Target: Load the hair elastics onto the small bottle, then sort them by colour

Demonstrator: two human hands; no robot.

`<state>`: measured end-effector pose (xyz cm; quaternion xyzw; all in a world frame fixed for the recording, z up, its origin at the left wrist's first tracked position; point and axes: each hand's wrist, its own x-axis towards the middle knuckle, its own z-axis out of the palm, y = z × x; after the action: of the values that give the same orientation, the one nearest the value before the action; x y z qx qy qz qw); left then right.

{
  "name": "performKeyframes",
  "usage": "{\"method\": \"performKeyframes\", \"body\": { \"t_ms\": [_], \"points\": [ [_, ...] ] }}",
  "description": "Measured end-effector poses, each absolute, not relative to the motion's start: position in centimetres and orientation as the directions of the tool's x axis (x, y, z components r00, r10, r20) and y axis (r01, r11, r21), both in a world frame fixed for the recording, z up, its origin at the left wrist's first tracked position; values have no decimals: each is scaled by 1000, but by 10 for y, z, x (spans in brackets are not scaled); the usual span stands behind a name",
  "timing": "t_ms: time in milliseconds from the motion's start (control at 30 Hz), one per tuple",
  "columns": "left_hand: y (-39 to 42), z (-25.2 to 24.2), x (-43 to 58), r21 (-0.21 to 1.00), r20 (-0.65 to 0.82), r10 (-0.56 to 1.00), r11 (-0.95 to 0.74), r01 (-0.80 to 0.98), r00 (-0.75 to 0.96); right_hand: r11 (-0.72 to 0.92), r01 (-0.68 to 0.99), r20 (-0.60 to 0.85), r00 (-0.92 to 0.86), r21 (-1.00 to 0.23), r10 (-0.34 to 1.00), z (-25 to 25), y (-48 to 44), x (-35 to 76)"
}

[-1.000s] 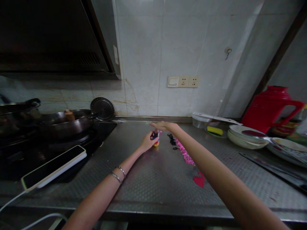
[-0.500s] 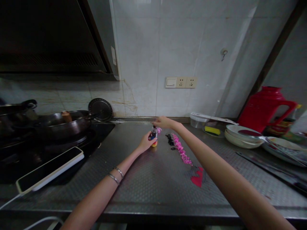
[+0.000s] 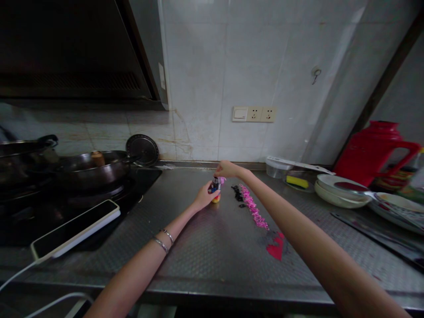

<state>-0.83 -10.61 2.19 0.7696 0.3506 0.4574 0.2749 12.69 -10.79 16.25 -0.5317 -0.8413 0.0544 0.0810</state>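
Observation:
My left hand [image 3: 203, 198] is wrapped round a small bottle [image 3: 215, 191] standing on the steel counter [image 3: 212, 247]. The bottle has a blue and dark label and a yellow base. My right hand [image 3: 227, 169] is bent over the bottle's top with the fingers pinched there; something pink shows beside the fingertips. Just right of the bottle lie small black bits [image 3: 236, 193] and a line of pink pieces [image 3: 253, 207]. A red heart-shaped piece [image 3: 275, 249] lies nearer to me, under my right forearm.
A phone [image 3: 75, 228] on a white cable rests at the hob's edge on the left, with dark pans [image 3: 89, 165] behind it. On the right stand a red thermos jug [image 3: 374, 150], stacked plates [image 3: 341, 190], a yellow sponge [image 3: 296, 181] and a plastic tub [image 3: 276, 168].
My right hand has lifted slightly and pinched over the bottle's top; a second ago it lay flatter across it. My left hand has stayed on the bottle. The view has shifted a little.

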Motion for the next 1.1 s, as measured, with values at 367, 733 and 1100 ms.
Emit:
{"method": "performKeyframes", "body": {
  "t_ms": [367,733,1100],
  "points": [
    [-106,21,-8,738,524,781,-616,276,340,404,889,50,-403,-218,914,170,-110,128],
    [-105,20,-8,747,524,782,-612,258,338,455,873,75,-449,-173,890,164,-97,131],
    [-104,19,-9,747,524,782,-612,260,337,478,825,156,-452,-300,878,178,-111,144]
  ]
}}
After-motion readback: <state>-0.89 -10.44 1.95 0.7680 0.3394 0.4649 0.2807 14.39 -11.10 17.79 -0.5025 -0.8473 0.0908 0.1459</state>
